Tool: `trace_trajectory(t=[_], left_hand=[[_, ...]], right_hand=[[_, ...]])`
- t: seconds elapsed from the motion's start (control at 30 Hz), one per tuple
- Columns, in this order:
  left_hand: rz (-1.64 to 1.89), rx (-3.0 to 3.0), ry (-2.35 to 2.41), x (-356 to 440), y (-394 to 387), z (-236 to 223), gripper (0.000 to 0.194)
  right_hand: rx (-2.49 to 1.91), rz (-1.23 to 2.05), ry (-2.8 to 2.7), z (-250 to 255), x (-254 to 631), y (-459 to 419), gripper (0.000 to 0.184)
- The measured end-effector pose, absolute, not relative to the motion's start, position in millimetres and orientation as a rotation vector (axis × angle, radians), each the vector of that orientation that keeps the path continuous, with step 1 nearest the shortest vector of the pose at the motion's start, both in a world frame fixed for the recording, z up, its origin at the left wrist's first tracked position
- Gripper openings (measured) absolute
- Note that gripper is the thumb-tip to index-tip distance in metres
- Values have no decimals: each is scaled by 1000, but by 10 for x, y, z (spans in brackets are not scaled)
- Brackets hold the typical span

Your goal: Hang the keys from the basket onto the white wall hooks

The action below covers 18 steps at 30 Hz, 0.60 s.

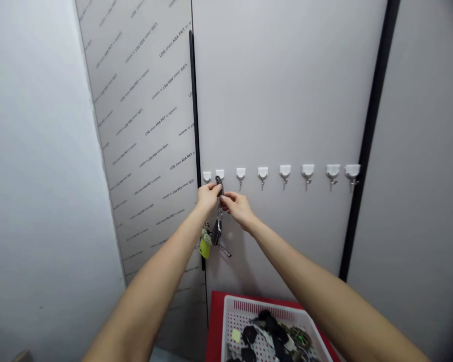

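Both my hands are raised at the second white hook (219,174) from the left. My left hand (208,197) pinches the dark clip loop at the top of a keychain (217,233). My right hand (239,208) is closed on the same keychain, just below and to the right. Beneath my fingers dangle its metal rings, a dark fob and a narrow strip with markings. Whether the loop sits over the hook's prong cannot be made out. Left of it hangs another keychain (205,246), yellow-green with pale round pieces; its top is hidden by my left hand.
A row of several white hooks (285,171) runs rightward along the pale cabinet door (287,100). A long black handle (195,110) stands at the door's left edge. Below, a white plastic basket (226,327) holding assorted dark keychains rests on a red surface (215,306).
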<state>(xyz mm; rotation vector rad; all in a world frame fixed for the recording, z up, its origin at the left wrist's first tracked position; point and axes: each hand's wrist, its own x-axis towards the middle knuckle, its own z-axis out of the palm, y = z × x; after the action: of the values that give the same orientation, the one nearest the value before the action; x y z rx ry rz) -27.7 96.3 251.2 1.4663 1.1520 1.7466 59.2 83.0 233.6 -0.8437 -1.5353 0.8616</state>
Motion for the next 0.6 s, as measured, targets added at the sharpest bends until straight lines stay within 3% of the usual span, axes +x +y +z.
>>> trace_trajectory(t=[0.6], left_hand=[[1706,1709,1483,-291,1164,2439,18]], right_hand=[[-981,805,-1517,2182,545,1085,15]])
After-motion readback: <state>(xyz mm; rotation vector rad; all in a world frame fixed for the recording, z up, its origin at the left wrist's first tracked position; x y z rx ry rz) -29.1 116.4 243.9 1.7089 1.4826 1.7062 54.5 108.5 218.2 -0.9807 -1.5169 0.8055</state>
